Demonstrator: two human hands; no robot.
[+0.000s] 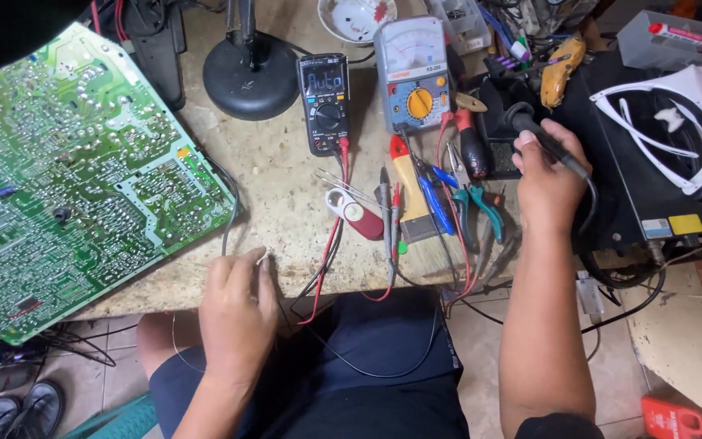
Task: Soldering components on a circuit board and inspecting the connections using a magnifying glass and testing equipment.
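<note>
Dark-clothed knees are seen nearest, below the worn stone bench. Left of the black digital multimeter, a large green circuit board is tilted; the left hand is rested released on the bench edge. Right of it, a black soldering iron is grasped in the right hand.

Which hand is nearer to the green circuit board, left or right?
Left. The left hand rests at the bench edge just beside the green circuit board; the right hand grips a soldering iron far across.
</note>
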